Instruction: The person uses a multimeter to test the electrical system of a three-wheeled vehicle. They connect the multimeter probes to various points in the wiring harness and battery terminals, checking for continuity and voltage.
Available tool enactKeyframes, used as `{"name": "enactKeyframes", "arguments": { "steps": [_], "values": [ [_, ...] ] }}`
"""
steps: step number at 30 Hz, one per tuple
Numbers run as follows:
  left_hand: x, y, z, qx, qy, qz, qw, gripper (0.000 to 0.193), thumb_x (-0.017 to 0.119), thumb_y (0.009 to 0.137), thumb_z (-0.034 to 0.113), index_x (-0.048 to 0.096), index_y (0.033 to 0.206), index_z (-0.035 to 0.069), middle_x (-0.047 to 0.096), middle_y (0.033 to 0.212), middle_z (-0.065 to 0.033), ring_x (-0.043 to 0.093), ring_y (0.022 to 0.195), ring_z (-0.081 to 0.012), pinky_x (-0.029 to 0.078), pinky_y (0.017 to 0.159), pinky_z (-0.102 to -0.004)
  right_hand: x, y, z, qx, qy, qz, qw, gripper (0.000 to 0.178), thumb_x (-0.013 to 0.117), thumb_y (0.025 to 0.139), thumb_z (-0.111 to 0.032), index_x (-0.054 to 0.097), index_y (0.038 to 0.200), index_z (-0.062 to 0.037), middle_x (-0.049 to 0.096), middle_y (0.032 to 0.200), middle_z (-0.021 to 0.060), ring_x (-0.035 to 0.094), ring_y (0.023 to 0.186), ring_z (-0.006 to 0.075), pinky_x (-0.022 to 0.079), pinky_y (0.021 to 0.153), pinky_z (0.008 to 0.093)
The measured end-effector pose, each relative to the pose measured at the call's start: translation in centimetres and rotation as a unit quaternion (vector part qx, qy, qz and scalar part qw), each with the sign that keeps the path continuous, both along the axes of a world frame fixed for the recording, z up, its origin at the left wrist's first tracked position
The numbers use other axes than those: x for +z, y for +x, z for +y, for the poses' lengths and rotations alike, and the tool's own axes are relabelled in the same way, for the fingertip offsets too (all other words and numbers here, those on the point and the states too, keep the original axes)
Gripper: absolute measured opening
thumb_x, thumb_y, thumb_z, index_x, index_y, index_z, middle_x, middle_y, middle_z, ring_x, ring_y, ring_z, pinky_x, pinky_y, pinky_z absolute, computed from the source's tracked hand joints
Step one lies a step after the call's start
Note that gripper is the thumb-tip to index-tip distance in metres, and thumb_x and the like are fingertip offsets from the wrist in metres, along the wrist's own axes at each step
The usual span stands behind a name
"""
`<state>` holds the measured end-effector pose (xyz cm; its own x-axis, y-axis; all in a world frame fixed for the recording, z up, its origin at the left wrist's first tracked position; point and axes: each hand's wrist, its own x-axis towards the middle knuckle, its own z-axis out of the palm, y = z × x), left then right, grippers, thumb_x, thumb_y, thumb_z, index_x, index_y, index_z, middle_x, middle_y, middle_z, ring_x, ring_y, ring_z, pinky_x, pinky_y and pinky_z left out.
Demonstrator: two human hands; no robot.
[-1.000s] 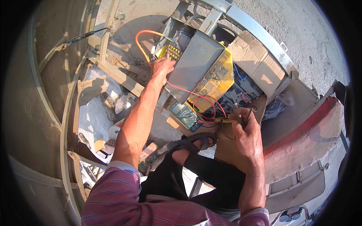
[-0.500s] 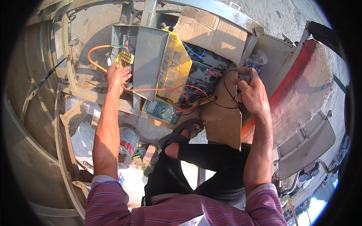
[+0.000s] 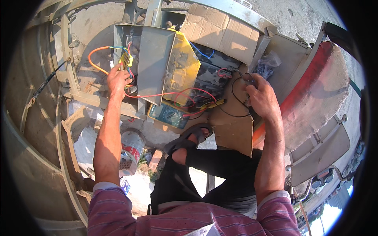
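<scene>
Head view: our left hand [image 3: 117, 81] is mostly closed, fingers curled against the lower end of the small yellow block with dark terminals [image 3: 127, 59], gripping it as far as we can judge; can't tell if a probe sits in there too. Block is left of the bent grey sheet-metal cover [image 3: 155, 59], near the thick orange cable [image 3: 93, 59]. What's changed: half a second ago the block showed us its terminal rows face-on, now it's tipped nearly edge-on, so we've lost sight of most contacts. Our right hand [image 3: 261, 94] has dipped its fingertips a bit; thumb and forefinger are pinched on the thin black lead [image 3: 233, 91], beside the right end of the dusty black batteries [image 3: 204, 80]. Tip contact: can't tell. Thin red lead [image 3: 157, 95] runs from near our left hand, loops past the yellow see-through plate [image 3: 185, 69], toward the teal handheld multimeter [image 3: 168, 115], which lies where it was. Reading's too small to make out. We judge both leads are in use, one each side.
</scene>
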<state>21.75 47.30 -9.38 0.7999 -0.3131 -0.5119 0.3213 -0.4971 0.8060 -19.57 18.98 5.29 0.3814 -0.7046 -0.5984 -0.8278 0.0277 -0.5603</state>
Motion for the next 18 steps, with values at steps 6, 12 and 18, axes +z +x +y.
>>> {"name": "enactKeyframes", "arguments": {
  "steps": [6, 12, 18],
  "values": [
    [0.6, -1.2, 0.2, 0.035, -0.024, -0.038, 0.998, 0.053, 0.055, 0.099, 0.004, 0.047, 0.151, 0.001, 0.066, 0.11, -0.0175, 0.072, 0.092, -0.0251, 0.064, 0.066, -0.0329, -0.5, 0.7, 0.7, -0.013, 0.066, -0.066, 0.996, 0.05, 0.049, 0.09, -0.005, 0.063, 0.138, -0.0007, 0.07, 0.109, 0.0096, 0.054, 0.062, 0.0092, 0.049, 0.06, 0.0259],
    [2.3, -2.3, -0.4, 0.02, -0.008, -0.05, 0.999, 0.052, 0.06, 0.094, 0.007, 0.057, 0.146, 0.004, 0.069, 0.11, -0.015, 0.072, 0.087, -0.0204, 0.063, 0.064, -0.0302, 0.2, 2.0, 1.2, -0.005, 0.051, -0.063, 0.997, 0.053, 0.049, 0.089, -0.004, 0.062, 0.14, -0.0001, 0.07, 0.111, 0.0108, 0.051, 0.06, 0.0086, 0.045, 0.057, 0.0256],
    [3.0, -2.3, -0.5, -0.026, 0.057, -0.077, 0.995, 0.051, 0.058, 0.095, 0.011, 0.058, 0.147, 0.009, 0.073, 0.104, -0.0108, 0.072, 0.076, -0.0173, 0.062, 0.063, -0.0307, 0.6, 2.1, 1.7, 0.016, 0.054, -0.05, 0.997, 0.053, 0.049, 0.089, -0.004, 0.062, 0.14, -0.0003, 0.07, 0.11, 0.0098, 0.051, 0.06, 0.0081, 0.044, 0.057, 0.0251]
  ]
}}
